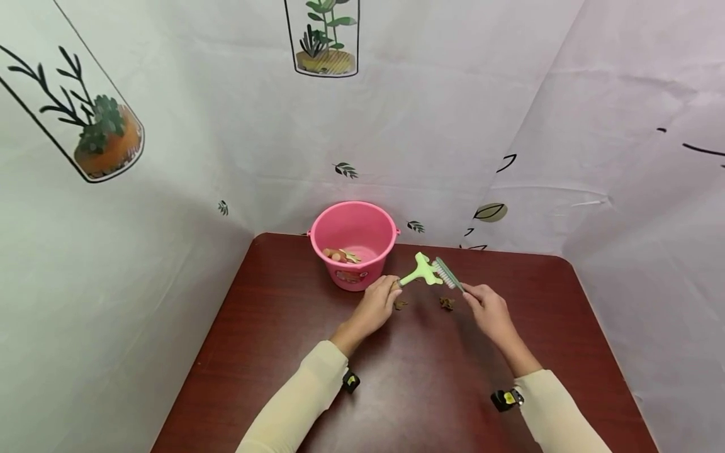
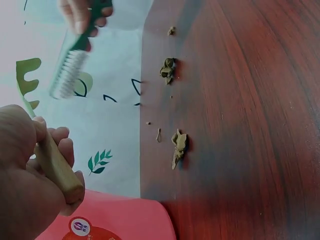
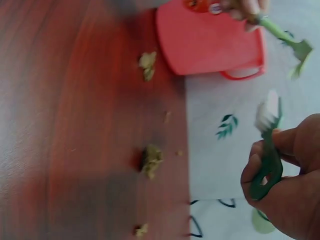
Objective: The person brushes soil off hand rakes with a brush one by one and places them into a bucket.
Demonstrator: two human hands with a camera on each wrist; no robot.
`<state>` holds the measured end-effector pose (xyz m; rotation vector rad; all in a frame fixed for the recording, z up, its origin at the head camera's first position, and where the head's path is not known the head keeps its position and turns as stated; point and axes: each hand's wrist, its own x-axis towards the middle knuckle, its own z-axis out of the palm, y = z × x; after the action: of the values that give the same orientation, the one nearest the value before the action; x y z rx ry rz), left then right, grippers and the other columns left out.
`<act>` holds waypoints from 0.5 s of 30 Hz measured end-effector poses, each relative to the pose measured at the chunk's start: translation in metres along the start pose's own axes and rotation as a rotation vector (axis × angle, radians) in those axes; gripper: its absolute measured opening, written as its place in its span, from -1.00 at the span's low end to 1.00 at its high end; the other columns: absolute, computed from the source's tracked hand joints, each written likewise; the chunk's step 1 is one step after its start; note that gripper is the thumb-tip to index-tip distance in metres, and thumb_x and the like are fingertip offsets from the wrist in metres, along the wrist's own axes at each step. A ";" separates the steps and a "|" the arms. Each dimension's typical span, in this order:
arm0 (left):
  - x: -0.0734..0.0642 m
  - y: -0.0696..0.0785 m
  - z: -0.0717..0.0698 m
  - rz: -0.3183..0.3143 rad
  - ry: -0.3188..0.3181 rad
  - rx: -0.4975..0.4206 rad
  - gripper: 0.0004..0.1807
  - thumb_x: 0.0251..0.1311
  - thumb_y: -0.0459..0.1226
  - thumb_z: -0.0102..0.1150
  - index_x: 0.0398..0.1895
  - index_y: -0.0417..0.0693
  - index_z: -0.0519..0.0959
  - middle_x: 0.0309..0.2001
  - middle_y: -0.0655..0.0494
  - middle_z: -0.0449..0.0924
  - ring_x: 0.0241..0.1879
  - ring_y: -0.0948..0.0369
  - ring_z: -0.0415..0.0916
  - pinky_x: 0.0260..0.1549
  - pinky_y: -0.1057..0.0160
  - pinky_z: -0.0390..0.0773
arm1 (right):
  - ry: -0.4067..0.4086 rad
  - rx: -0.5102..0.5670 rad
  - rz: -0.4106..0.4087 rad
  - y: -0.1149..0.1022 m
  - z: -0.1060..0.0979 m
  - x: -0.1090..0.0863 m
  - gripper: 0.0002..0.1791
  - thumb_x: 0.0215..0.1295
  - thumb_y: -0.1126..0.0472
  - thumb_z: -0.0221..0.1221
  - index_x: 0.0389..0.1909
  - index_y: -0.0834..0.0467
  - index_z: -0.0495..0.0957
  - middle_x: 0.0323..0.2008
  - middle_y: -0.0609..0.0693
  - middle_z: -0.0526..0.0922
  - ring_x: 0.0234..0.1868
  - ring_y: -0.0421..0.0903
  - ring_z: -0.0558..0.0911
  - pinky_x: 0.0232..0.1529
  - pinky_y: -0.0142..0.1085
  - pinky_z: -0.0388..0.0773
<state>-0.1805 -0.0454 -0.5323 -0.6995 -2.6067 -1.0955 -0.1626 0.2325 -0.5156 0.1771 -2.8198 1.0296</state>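
Note:
My left hand (image 1: 378,301) grips the wooden handle (image 2: 59,162) of a small light-green hand rake (image 1: 423,270), its pronged head pointing right. In my right hand (image 1: 491,313) is a green brush (image 1: 449,272) with white bristles (image 2: 69,74), held by its handle (image 3: 270,167). The bristles face the rake's prongs and overlap them in the head view. Both tools are held up over the table. Beneath them lie brown crumbly clumps, one clump (image 1: 447,303) below the brush and another clump (image 2: 179,148) nearer the left hand.
A pink bucket (image 1: 378,275) stands at the back of the dark red-brown table (image 1: 408,390), just beyond the left hand. Inside it are wooden-handled items (image 1: 338,255). Smaller crumbs (image 2: 171,31) are scattered on the tabletop. A white printed cloth (image 1: 430,145) hangs behind and at both sides.

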 end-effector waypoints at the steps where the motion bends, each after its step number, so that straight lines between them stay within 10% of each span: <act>1: 0.000 0.001 0.000 -0.007 0.001 0.006 -0.82 0.46 -0.34 0.14 0.01 -0.24 0.54 -0.29 0.02 0.51 -0.24 0.14 0.48 -0.16 0.17 0.56 | 0.026 0.014 -0.007 -0.003 -0.002 0.000 -0.65 0.53 0.29 0.14 0.24 0.27 0.62 -0.08 0.22 0.67 -0.34 -0.05 0.50 -0.33 -0.23 0.42; 7: 0.001 0.006 0.001 -0.024 0.018 0.032 -0.82 0.46 -0.33 0.14 0.02 -0.23 0.55 -0.26 0.00 0.53 -0.24 0.12 0.49 -0.16 0.14 0.59 | 0.147 0.091 -0.085 -0.025 -0.011 -0.004 -0.66 0.50 0.30 0.18 0.22 0.22 0.64 -0.10 0.16 0.68 -0.39 -0.17 0.44 -0.39 -0.36 0.38; 15: 0.001 0.011 -0.002 -0.021 0.046 0.032 -0.86 0.46 -0.32 0.14 -0.03 -0.19 0.54 -0.27 0.02 0.51 -0.29 0.13 0.48 -0.21 0.13 0.59 | 0.110 0.082 -0.101 -0.035 -0.011 -0.008 -0.66 0.47 0.31 0.20 0.21 0.22 0.65 -0.11 0.15 0.68 -0.42 -0.19 0.42 -0.43 -0.37 0.37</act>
<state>-0.1753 -0.0394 -0.5240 -0.6338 -2.5920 -1.0606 -0.1482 0.2140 -0.4868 0.2599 -2.6445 1.0976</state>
